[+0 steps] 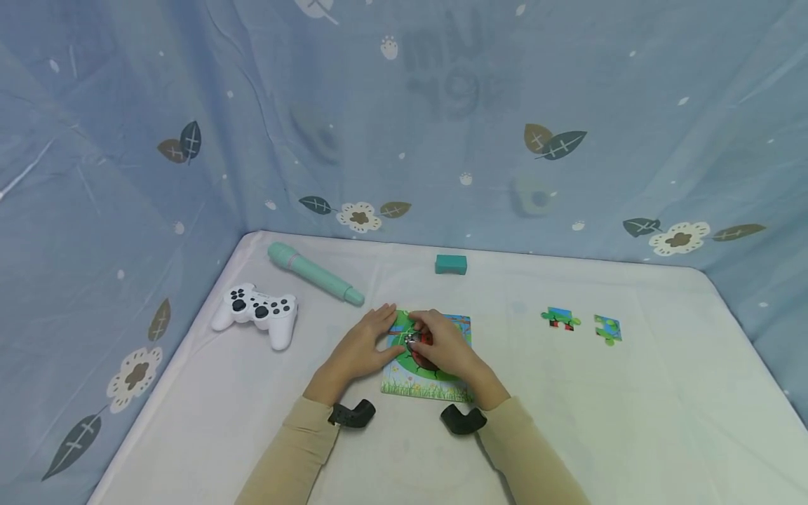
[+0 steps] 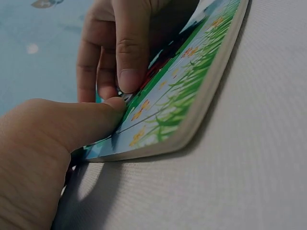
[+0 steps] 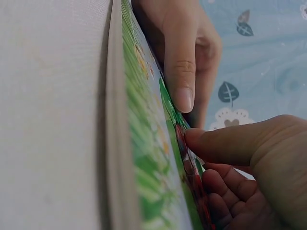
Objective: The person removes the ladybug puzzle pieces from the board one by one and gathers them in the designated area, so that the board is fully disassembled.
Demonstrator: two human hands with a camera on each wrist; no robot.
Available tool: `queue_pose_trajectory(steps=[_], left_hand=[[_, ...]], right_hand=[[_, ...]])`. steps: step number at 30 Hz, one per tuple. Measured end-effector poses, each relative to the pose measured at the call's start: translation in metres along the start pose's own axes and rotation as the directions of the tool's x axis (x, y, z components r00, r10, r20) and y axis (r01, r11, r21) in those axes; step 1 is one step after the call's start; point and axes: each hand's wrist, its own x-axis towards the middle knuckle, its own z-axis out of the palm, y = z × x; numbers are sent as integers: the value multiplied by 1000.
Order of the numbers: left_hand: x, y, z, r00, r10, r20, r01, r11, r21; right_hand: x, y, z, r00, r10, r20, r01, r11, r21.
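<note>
A jigsaw puzzle board (image 1: 426, 389) with a ladybug picture and a grassy border lies flat between the hands. My left hand (image 1: 361, 348) rests along its left edge, fingers extended, with the thumb reaching over the picture. Over the middle, my right hand (image 1: 447, 345) has its fingers curled and its thumb on the ladybug's head, pinching a puzzle piece there; the hand hides much of that piece. In the right wrist view the right thumb (image 3: 216, 143) bears on the picture close to the left thumb (image 3: 182, 88).
Two loose puzzle pieces (image 1: 561, 319) (image 1: 609, 330) lie to the right. A teal block (image 1: 451, 264) sits at the back. On the left are a mint toy microphone (image 1: 315, 274) and a white game controller (image 1: 257, 312). Blue patterned cloth (image 1: 404, 140) hangs behind the table.
</note>
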Motion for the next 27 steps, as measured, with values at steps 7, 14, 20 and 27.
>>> queue_pose_trajectory(steps=[7, 14, 20, 27], left_hand=[[0, -1, 1, 1000, -6, 6, 6, 1000, 9], [1, -2, 3, 1000, -8, 8, 8, 1000, 10], [0, -2, 2, 1000, -11, 11, 11, 1000, 7], [0, -3, 3, 1000, 9, -10, -9, 1000, 18]], right_hand=[[1, -1, 1, 999, 36, -10, -36, 999, 8], [0, 0, 2, 993, 101, -56, -102, 995, -16], [0, -1, 3, 990, 127, -62, -129, 991, -32], [1, -8, 3, 976, 200, -81, -206, 975, -77]])
